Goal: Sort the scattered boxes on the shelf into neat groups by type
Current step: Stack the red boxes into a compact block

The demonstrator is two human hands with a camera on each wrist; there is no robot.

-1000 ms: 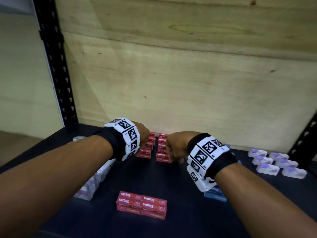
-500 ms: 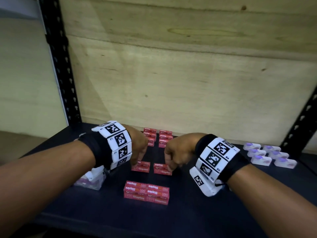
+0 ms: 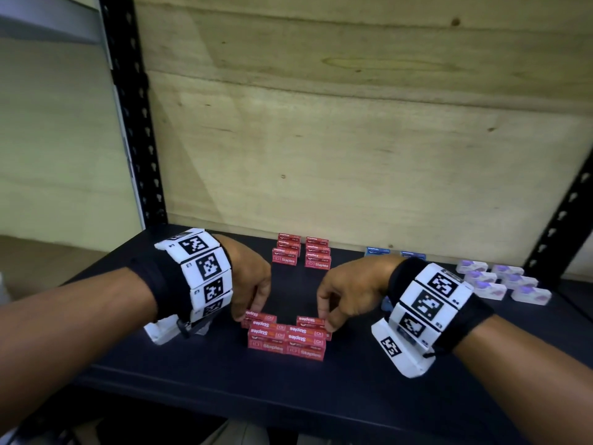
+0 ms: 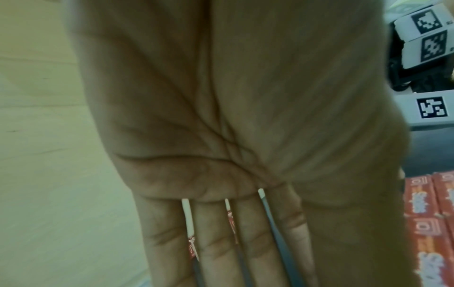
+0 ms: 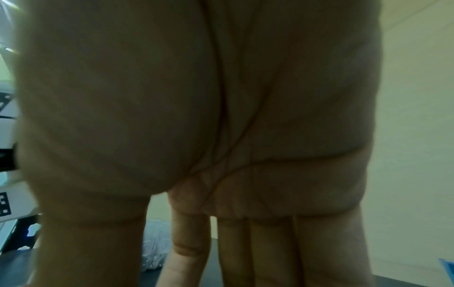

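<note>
Hands (image 3: pixel 253 281) (image 3: pixel 349 290) on flat red cardboard boxes (image 3: pixel 287 340) (glossy, rectangular).

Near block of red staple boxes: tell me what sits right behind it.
Two more red staple boxes, one held by each hand: left hand, right hand. Fingers cover their outer ends; dark shelf shows between them.

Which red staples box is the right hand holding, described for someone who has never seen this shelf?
Start at the dark shelf and find the block of red boxes nearest its front edge. Behind that block's right end lies a single red staples box, pinched by the right hand. Unlike its twin under the left hand, it sits on the side nearer the white-and-purple boxes.
</note>
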